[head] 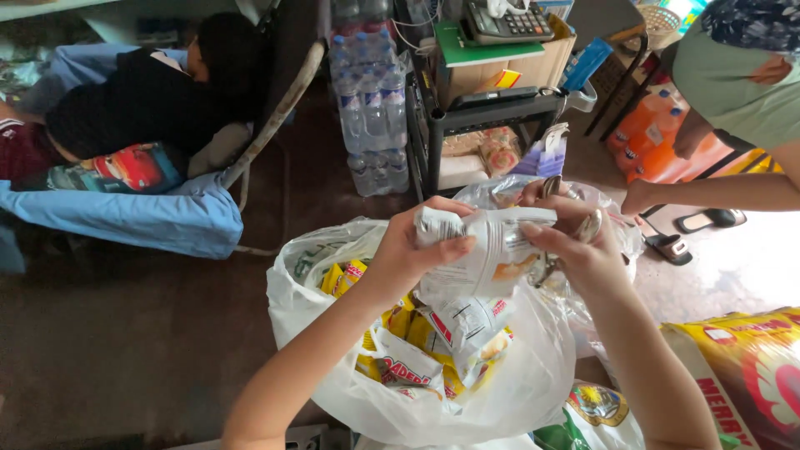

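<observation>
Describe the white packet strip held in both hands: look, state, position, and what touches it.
The white packet strip is a chain of glossy sachets, white with red and orange print, crumpled at the top. The left hand pinches its upper left end, and the right hand grips the right side. It hangs down into the open white plastic bag, where its lower packets rest among yellow packets.

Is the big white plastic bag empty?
No, the white plastic bag under both hands holds many yellow and white packets.

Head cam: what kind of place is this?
Probably a small shop or its stockroom: shrink-wrapped clear plastic water bottles stacked on the floor, a dark desk calculator on a black metal shelf, and a white plastic bag full of yellow snack packets.
</observation>
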